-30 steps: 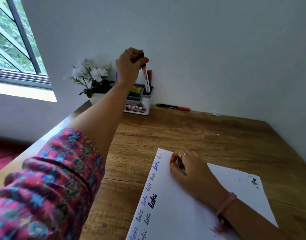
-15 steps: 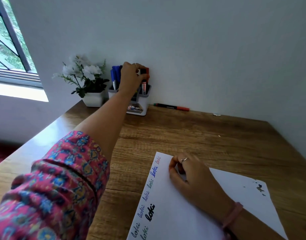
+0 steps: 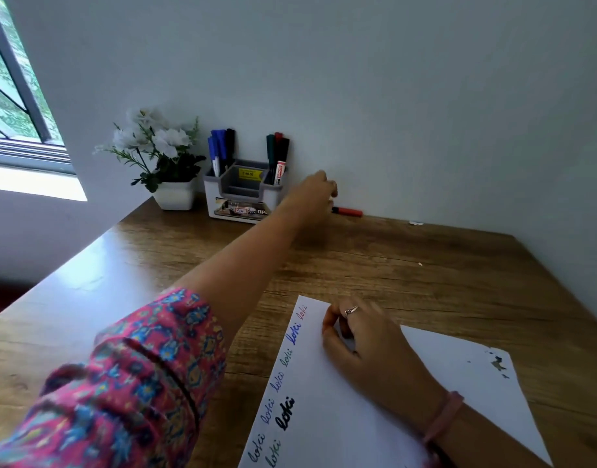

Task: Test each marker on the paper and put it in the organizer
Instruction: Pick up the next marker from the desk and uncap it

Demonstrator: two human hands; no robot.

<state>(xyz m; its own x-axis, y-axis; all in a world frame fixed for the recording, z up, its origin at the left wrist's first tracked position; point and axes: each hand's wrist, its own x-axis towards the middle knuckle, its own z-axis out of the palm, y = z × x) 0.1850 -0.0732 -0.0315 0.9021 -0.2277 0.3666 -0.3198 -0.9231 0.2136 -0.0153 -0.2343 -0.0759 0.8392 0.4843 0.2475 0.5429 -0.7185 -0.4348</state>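
Note:
A white and grey organizer point(image 3: 212, 196) stands against the wall. Blue markers point(image 3: 219, 146) fill its left slot; dark, red and white-barrelled markers point(image 3: 279, 156) stand in its right slot. One marker point(image 3: 348, 211) lies on the table at the foot of the wall, only its red end showing. My left hand point(image 3: 310, 194) reaches over its hidden part, blurred, with loosely bent fingers holding nothing I can see. My right hand point(image 3: 368, 346) rests with curled fingers on the white paper point(image 3: 324, 423), which carries scribbled test words along its left edge.
A white pot of white flowers point(image 3: 173, 194) sits left of the organizer. A window point(image 3: 17, 106) is at far left. Walls close the wooden table point(image 3: 425, 275) at the back and on the right.
My left hand has let go of the marker it lowered into the organizer's right slot and has moved right and down to the marker lying by the wall. The right hand stays on the paper.

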